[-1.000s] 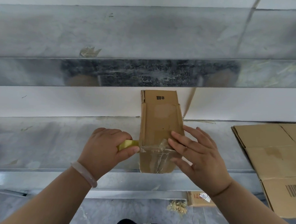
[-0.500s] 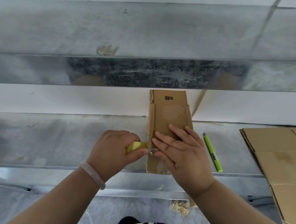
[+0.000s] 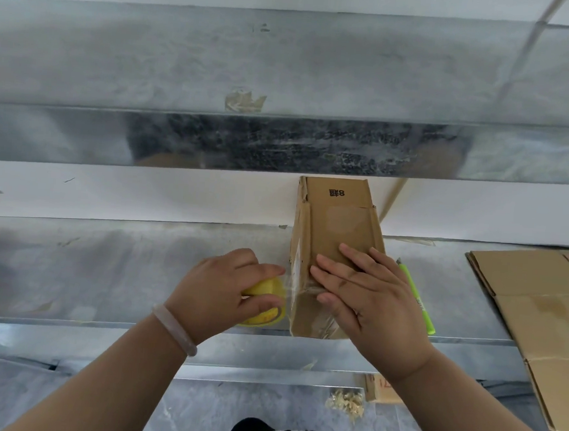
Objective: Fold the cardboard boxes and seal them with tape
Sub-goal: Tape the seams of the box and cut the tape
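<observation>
Pressing down on the cardboard box point(image 3: 337, 223), the right hand point(image 3: 368, 297) lies flat across its upper face, fingers straight and slightly spread, fingertips at the box's left edge. A second ago those fingers sat nearer the box's right side. Just left of the box, the left hand point(image 3: 228, 292) curls thumb and fingers round a yellow tape roll point(image 3: 265, 289), which shows more of its side than half a second ago, when only its rim peeked out. A clear tape strip point(image 3: 290, 280) runs from the roll to the box's left face. The box rests on a metal bench point(image 3: 107, 264). Just right of the box lies a green marker point(image 3: 417, 303), and farther right a stack of flattened cardboard point(image 3: 537, 314). A pale bangle point(image 3: 174, 328) circles the left wrist.
</observation>
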`<state>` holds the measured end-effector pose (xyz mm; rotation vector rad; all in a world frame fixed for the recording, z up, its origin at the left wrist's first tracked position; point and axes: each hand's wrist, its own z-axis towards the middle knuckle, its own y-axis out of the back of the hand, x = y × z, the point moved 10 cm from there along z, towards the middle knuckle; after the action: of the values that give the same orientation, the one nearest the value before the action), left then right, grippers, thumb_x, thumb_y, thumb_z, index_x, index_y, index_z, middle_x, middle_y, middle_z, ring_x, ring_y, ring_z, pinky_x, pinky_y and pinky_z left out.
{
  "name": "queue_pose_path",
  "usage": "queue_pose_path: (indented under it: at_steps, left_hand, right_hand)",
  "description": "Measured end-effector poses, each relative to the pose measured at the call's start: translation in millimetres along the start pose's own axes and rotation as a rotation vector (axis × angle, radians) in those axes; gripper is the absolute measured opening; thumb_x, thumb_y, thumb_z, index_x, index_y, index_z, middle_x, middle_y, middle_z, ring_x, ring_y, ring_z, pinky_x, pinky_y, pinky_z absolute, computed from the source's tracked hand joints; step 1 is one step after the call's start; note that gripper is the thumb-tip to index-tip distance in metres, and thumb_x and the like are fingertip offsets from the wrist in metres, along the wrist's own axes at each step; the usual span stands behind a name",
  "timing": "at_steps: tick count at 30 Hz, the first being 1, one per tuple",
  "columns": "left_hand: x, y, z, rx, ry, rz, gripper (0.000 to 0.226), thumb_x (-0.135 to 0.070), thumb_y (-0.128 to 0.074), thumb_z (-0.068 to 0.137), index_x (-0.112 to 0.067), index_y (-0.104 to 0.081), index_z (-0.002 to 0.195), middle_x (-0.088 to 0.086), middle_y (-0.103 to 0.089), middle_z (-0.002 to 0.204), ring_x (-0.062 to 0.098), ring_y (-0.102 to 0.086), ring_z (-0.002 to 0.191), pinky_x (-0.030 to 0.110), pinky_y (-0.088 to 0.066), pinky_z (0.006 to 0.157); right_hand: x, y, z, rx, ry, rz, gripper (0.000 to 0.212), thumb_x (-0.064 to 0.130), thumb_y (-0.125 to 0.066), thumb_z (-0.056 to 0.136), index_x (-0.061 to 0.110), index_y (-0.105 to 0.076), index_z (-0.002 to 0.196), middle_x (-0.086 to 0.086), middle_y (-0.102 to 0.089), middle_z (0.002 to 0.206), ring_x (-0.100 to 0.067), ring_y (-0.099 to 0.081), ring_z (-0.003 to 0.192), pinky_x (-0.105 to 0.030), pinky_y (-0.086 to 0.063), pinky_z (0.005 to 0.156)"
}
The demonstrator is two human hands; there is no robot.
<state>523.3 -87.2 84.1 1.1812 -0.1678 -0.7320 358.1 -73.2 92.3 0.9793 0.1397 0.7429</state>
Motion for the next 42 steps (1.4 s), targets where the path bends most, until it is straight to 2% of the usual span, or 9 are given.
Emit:
queue_pose_path:
  at_steps: [11,15,21,31,33,35,38,40,42]
  left_hand:
    - [12,-18,-1,0.193,0.067,0.037,0.079,-0.085,-0.023,0.076,-0.038,-0.046,0.135,-0.017,-0.046,0.091,0.005,-0.054,0.073,0.013,-0.036,0.059]
    - [12,0,-4,0.037,0.084,-0.183,0.048,-0.063,-0.052,0.08,-0.034,-0.049,0.118,-0.017,-0.047,0.103,-0.005,-0.048,0.084,0.006,-0.037,0.066]
    - [9,1,-6,-0.06,0.073,-0.162,0.035,-0.05,-0.056,0.086,-0.027,-0.071,0.106,-0.012,-0.058,0.102,0.003,-0.055,0.086,0.025,-0.051,0.071]
    - [-6,-4,7,-0.099,0.095,-0.25,0.023,-0.034,-0.058,0.086,-0.022,-0.076,0.078,-0.017,-0.065,0.088,0.001,-0.059,0.074,0.028,-0.05,0.069]
    - [-6,-4,8,-0.1,0.113,-0.262,0.023,-0.035,-0.058,0.086,-0.023,-0.076,0.078,-0.018,-0.064,0.087,0.0,-0.059,0.075,0.026,-0.05,0.07]
    - [-2,-7,5,-0.087,0.16,-0.292,0.025,-0.038,-0.056,0.086,-0.024,-0.076,0.079,-0.02,-0.063,0.088,-0.001,-0.059,0.077,0.025,-0.051,0.07]
    - [1,-11,-3,-0.05,0.21,-0.336,0.027,-0.042,-0.054,0.085,-0.027,-0.077,0.084,-0.024,-0.061,0.091,-0.004,-0.06,0.083,0.011,-0.046,0.075]
    - [1,-11,-6,-0.045,0.232,-0.35,0.027,-0.043,-0.055,0.085,-0.028,-0.077,0.087,-0.026,-0.061,0.093,-0.006,-0.06,0.086,0.005,-0.043,0.077]
    - [2,-10,-7,-0.05,0.239,-0.343,0.027,-0.042,-0.055,0.085,-0.028,-0.077,0.089,-0.026,-0.061,0.092,-0.007,-0.06,0.086,0.003,-0.042,0.076]
  right_hand:
    - [0,0,-1,-0.009,-0.01,-0.001,0.032,0.044,-0.047,0.099,0.031,-0.07,0.118,0.015,-0.063,0.126,-0.013,-0.052,0.129,-0.042,-0.039,0.108]
    - [-2,2,-1,-0.023,-0.024,0.004,0.032,0.044,-0.048,0.098,0.031,-0.071,0.117,0.015,-0.064,0.125,-0.012,-0.052,0.129,-0.043,-0.04,0.107]
    - [-2,3,-3,-0.017,-0.025,-0.013,0.031,0.044,-0.048,0.098,0.031,-0.07,0.118,0.015,-0.063,0.126,-0.012,-0.052,0.129,-0.043,-0.04,0.107]
    - [4,9,-4,0.001,0.078,-0.016,0.045,0.043,-0.032,0.103,0.023,-0.058,0.134,0.003,-0.053,0.143,-0.019,-0.045,0.135,-0.046,-0.031,0.113]
    - [-25,28,-14,-0.133,-0.128,0.088,0.049,0.039,-0.025,0.103,0.018,-0.049,0.14,-0.003,-0.047,0.147,-0.019,-0.041,0.136,-0.04,-0.027,0.114]
    - [-90,33,-47,-0.24,-0.613,0.193,0.048,0.037,-0.025,0.103,0.02,-0.044,0.143,-0.001,-0.044,0.147,-0.017,-0.036,0.137,-0.036,-0.026,0.114]
    - [-167,-16,-110,0.203,-1.1,0.005,0.05,0.034,-0.035,0.103,0.014,-0.035,0.149,-0.009,-0.04,0.15,-0.024,-0.031,0.139,-0.04,-0.021,0.116]
    - [-186,-45,-135,0.497,-1.127,-0.112,0.052,0.034,-0.039,0.102,0.011,-0.033,0.148,-0.012,-0.043,0.146,-0.028,-0.036,0.135,-0.04,-0.024,0.113]
    - [-194,-55,-146,0.554,-1.138,-0.197,0.047,0.038,-0.044,0.099,0.015,-0.042,0.141,-0.01,-0.047,0.137,-0.028,-0.043,0.124,-0.04,-0.034,0.105]
